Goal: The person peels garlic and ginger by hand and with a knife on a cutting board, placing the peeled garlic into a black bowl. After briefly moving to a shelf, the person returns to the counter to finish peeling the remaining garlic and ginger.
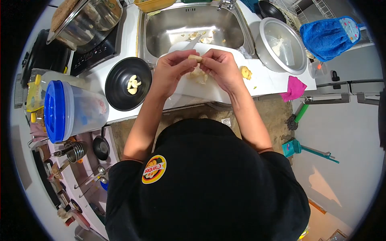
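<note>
A pale garlic clove [195, 58] is pinched between the fingertips of my left hand [175, 70] and my right hand [223, 69], both closed on it. Below them lies a white cutting board [217, 93] with garlic skins [199, 76] on it. A knife [192, 42] points toward the sink beyond my left hand, its handle hidden. Several peeled cloves [132, 85] sit in a black bowl [116, 95] left of my left hand. Right of my right hand is a yellowish lump [245, 72] that looks like ginger.
Behind the board is a steel sink [169, 30] with peel scraps in it. A large grey basin [295, 60] and a pink cloth [294, 88] are on the right. A steel pot [90, 24] and a blue-lidded plastic container [86, 110] stand on the left.
</note>
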Available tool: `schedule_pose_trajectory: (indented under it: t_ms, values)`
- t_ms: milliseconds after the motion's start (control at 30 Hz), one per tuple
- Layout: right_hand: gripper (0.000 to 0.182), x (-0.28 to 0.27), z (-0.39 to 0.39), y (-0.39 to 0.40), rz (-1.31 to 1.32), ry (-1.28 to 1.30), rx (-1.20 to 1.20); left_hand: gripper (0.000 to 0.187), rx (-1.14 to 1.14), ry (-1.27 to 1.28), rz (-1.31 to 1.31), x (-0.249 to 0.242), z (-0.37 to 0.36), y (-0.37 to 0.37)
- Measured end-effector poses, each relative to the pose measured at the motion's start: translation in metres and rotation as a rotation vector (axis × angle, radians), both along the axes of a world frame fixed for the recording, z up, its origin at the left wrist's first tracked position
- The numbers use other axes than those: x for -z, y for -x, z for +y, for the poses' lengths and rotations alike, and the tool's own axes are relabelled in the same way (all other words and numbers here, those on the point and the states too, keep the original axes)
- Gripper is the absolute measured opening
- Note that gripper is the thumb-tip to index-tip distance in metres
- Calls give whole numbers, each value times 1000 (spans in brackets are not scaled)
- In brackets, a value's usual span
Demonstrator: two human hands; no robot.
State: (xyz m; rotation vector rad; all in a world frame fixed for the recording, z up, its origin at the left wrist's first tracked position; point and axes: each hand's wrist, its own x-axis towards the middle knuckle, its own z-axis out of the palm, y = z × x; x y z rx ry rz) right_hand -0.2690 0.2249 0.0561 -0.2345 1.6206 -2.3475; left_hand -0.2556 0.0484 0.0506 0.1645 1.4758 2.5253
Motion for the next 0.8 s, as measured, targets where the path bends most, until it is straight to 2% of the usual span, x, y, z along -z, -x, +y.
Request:
schedule_pose_trajectory:
  t_ms: [33,133,233,333,433,533,633,733,800]
  values:
    - [6,-1,-2,0,-45,87,-25,20,33,-150,-93,3,-2,0]
    - [8,7,-7,8,-31,-34,-20,24,87,-379,-220,10,-15,0]
    - [7,-1,-11,5,-13,-136,-28,24,35,95,-121,0,-16,-3]
    - [8,8,-23,4,17,-199,69,19,-68,109,-115,-16,-5,-12]
    - [9,13,-30,6,-94,-91,149,22,-199,479,159,-6,-2,-11]
    - [9,8,-29,1,-105,-80,113,27,-323,680,296,-6,2,-17]
    - [9,7,-26,1,-44,-127,73,27,-233,524,143,-8,-3,-16]
    - [10,6,-25,1,-22,-137,66,25,-161,201,-14,1,-15,-11]
    - [10,4,-26,-1,35,-185,72,25,-171,243,34,-1,-14,-12]
